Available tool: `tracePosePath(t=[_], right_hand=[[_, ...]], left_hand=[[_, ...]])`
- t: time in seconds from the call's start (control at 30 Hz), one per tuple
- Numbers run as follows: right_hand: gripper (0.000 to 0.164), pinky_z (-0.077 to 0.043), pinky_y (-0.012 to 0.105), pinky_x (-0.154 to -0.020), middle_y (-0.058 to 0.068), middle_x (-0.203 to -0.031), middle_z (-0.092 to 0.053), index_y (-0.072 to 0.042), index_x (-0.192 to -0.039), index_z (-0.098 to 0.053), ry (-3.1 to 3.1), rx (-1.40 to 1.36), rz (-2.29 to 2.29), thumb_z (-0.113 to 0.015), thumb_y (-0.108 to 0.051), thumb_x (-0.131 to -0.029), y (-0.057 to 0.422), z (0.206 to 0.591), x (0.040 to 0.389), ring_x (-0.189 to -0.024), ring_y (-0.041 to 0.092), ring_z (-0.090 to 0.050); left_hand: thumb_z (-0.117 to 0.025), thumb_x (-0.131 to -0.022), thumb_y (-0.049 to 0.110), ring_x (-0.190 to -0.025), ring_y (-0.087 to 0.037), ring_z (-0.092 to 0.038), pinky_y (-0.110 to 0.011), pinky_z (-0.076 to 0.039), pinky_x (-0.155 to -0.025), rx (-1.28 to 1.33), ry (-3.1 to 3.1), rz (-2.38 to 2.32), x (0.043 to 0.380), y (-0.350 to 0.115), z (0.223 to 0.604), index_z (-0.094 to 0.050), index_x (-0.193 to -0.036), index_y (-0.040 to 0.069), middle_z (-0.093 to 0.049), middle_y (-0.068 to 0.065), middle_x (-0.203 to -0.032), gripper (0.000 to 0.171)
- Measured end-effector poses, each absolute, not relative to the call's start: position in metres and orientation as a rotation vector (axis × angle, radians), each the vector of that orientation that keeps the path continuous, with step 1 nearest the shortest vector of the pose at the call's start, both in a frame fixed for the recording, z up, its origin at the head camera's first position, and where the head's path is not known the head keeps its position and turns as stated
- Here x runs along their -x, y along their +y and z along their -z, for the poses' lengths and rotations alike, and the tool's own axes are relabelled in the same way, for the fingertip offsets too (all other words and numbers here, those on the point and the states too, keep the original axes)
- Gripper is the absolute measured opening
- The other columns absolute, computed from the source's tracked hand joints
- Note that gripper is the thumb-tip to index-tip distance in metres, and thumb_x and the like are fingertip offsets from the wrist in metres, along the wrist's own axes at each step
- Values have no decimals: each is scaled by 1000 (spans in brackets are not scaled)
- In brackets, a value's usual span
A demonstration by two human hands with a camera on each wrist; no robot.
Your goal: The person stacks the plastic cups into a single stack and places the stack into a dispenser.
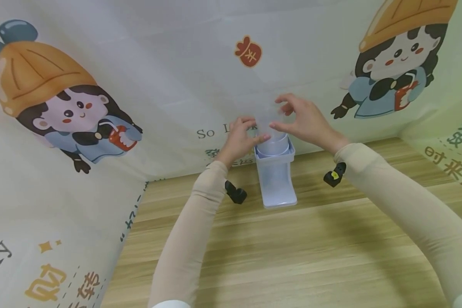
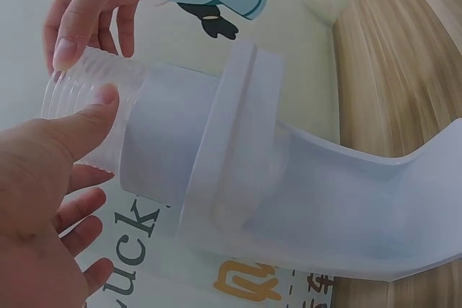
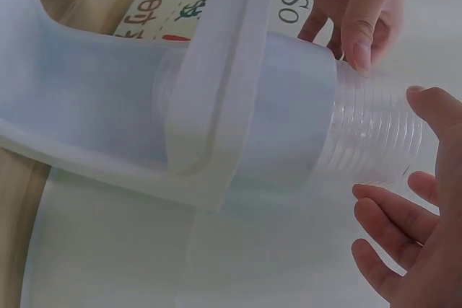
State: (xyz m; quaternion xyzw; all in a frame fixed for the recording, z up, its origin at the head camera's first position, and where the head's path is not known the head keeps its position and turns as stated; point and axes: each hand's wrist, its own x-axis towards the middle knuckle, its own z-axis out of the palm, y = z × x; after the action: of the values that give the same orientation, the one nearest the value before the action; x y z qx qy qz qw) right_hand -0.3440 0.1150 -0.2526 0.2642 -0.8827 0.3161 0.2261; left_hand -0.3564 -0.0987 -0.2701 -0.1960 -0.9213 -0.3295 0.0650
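Note:
A white cup dispenser (image 1: pixel 278 188) stands upright on the wooden table against the back wall, with an open front and a foot at its base. Its round sleeve (image 2: pixel 170 135) holds what looks like a stack of clear plastic cups (image 3: pixel 372 120), whose ribbed rims stick out of the top. My left hand (image 1: pixel 238 139) grips the cups from the left, thumb across the ribs and fingers behind. On the other side, my right hand (image 1: pixel 307 122) is spread around the upper end of the cups, fingers loosely bent; in the right wrist view a gap shows between its fingers and the cups.
The wooden table (image 1: pixel 292 252) runs forward from the dispenser. A pale printed cloth (image 1: pixel 177 85) with cartoon figures and lettering covers the back and side walls, close behind the dispenser. Small black devices (image 1: pixel 235 192) sit at both wrists.

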Motion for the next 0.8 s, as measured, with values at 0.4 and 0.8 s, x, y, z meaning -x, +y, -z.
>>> tracePosePath(t=[0.4,0.8], right_hand=[[64,-49,50,-93,16,-118,-67,-8,-137,-49,-2437,-747,-891,-76,-36,-86,115,266,346,-107,30,-61],[68,-48,53,-99,17,-124,-66,-10,-140,-47,-2479,-732,-896,-75,-41,-86,117,270,346,-114,32,-62]], left_hand=[[-72,-88,43,-142,-30,-29,-52,-30,-118,630,-2760,1026,358,-100,275,-55,-139,7,-41,-11,-153,64],[-71,-89,42,-143,-30,-28,-52,-29,-119,631,-2772,1032,356,-102,276,-54,-140,7,-40,-11,-153,64]])
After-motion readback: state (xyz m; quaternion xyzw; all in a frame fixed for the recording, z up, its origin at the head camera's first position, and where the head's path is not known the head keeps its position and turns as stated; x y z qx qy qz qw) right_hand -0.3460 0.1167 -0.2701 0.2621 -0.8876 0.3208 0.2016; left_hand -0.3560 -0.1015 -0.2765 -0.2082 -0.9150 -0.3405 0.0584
